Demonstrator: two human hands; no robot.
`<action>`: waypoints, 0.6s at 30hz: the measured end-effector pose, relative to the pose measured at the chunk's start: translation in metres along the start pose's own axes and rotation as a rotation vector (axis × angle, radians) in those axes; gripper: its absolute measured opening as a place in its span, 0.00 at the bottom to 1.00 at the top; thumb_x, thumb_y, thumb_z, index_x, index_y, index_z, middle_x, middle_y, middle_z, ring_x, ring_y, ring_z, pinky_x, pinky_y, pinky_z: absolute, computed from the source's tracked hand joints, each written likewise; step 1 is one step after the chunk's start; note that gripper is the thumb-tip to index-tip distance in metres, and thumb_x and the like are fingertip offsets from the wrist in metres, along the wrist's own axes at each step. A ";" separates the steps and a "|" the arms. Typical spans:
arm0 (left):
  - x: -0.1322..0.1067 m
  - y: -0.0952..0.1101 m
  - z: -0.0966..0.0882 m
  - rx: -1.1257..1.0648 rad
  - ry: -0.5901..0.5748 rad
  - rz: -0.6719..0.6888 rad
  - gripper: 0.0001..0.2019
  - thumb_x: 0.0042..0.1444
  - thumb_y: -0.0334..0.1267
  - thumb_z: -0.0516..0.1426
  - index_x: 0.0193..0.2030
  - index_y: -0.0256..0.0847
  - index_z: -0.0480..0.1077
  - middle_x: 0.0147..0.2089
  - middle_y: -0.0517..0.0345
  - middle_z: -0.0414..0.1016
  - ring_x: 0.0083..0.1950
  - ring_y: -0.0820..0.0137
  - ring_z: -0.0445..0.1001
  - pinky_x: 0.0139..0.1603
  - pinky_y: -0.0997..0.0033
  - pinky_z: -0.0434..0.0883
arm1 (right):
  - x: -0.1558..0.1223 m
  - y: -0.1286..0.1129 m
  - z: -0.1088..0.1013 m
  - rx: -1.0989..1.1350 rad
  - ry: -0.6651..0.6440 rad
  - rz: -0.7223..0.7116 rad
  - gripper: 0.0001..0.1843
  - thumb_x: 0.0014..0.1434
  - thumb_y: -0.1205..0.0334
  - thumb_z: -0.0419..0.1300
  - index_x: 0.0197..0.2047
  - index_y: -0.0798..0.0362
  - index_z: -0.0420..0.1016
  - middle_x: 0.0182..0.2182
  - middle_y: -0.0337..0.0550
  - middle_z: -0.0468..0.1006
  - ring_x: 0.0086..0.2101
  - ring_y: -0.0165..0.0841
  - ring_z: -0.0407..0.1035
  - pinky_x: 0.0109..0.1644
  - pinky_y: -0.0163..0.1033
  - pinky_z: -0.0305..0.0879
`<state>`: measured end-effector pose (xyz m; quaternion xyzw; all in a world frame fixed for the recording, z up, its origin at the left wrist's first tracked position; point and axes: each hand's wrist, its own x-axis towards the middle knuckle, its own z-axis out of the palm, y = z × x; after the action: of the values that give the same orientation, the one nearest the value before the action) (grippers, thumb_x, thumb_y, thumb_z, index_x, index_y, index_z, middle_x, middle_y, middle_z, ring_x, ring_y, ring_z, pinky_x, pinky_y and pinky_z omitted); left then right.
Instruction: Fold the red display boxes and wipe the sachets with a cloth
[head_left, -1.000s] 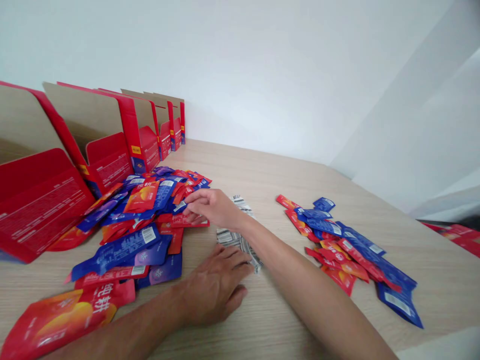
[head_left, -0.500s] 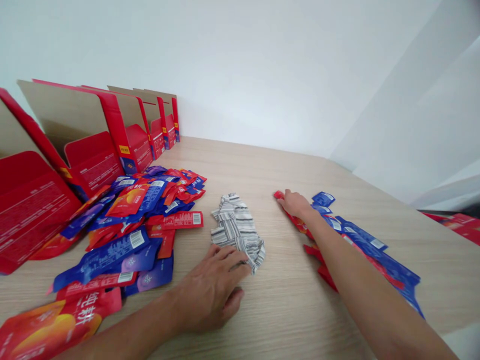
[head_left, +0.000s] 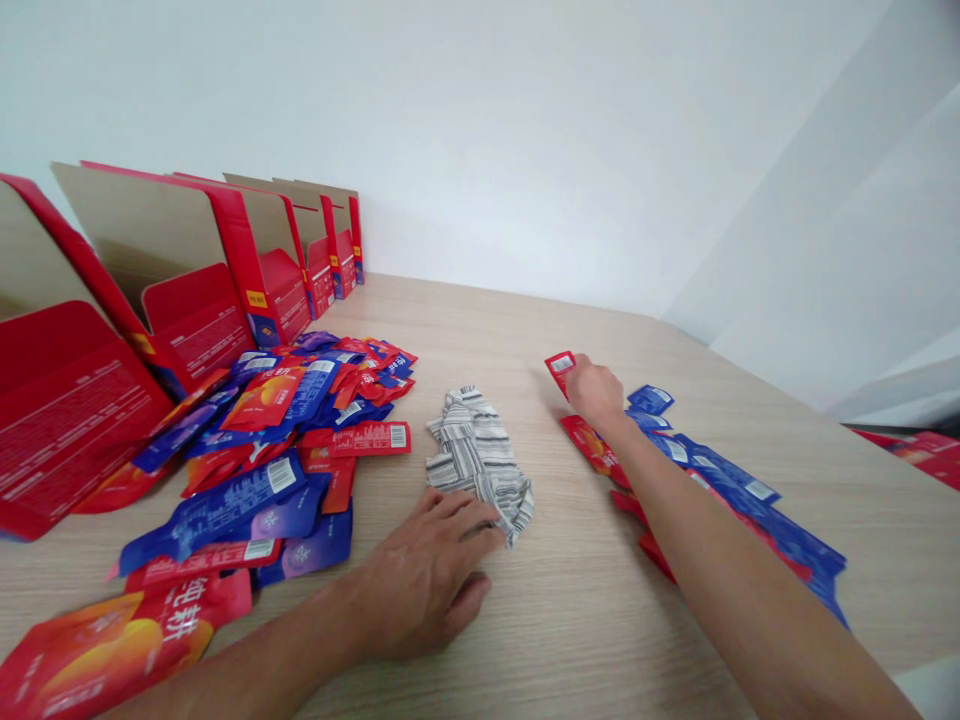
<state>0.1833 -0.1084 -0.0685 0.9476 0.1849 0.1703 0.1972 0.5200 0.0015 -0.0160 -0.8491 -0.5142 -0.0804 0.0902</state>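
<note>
My right hand grips a small red sachet, whose barcode end sticks out to the left of the fingers. Just below it lies another red sachet, partly covered by my forearm. Blue sachets spread in an overlapping row to the right of that arm. My left hand rests with fingers loosely spread, the fingertips at the near edge of a crumpled grey-and-white striped cloth. Nothing shows in the left hand's grasp.
Red and blue sachets lie heaped on the left of the wooden table. Behind the heap stand several open red cardboard boxes in a row. A white wall closes off the back. More red packaging shows at the far right.
My right hand has lifted the red sachet up from the one beneath it, and its barcode end now shows. My left hand has stayed by the cloth. The view shifted slightly.
</note>
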 end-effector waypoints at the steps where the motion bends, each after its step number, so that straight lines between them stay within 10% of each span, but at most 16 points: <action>1: 0.000 0.000 0.000 0.001 0.002 0.000 0.19 0.63 0.31 0.58 0.61 0.48 0.68 0.67 0.57 0.72 0.67 0.58 0.67 0.72 0.47 0.59 | 0.001 -0.002 -0.006 0.027 0.043 0.030 0.23 0.73 0.65 0.43 0.64 0.60 0.70 0.48 0.67 0.83 0.48 0.49 0.79 0.50 0.46 0.70; 6: 0.001 0.000 -0.001 -0.007 -0.021 -0.009 0.19 0.64 0.32 0.57 0.61 0.48 0.67 0.68 0.56 0.71 0.68 0.57 0.66 0.71 0.47 0.57 | -0.011 -0.019 -0.019 0.412 0.128 -0.059 0.22 0.71 0.66 0.42 0.58 0.56 0.72 0.48 0.56 0.83 0.46 0.42 0.78 0.49 0.40 0.71; 11: 0.000 0.001 0.000 -0.005 -0.030 -0.002 0.19 0.65 0.32 0.56 0.62 0.47 0.66 0.68 0.55 0.71 0.69 0.57 0.65 0.71 0.47 0.56 | -0.070 -0.054 0.020 1.127 -0.313 -0.287 0.15 0.67 0.59 0.53 0.54 0.51 0.71 0.31 0.38 0.80 0.27 0.35 0.73 0.33 0.37 0.70; 18: 0.002 0.001 -0.002 -0.023 -0.038 -0.006 0.19 0.65 0.33 0.57 0.62 0.47 0.67 0.67 0.54 0.72 0.68 0.57 0.66 0.71 0.48 0.58 | -0.111 -0.056 0.034 0.811 -0.132 -0.713 0.02 0.64 0.63 0.64 0.39 0.51 0.76 0.49 0.51 0.81 0.52 0.42 0.75 0.60 0.52 0.68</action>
<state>0.1844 -0.1081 -0.0656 0.9477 0.1821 0.1540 0.2122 0.4210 -0.0607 -0.0706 -0.5226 -0.7646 0.1522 0.3451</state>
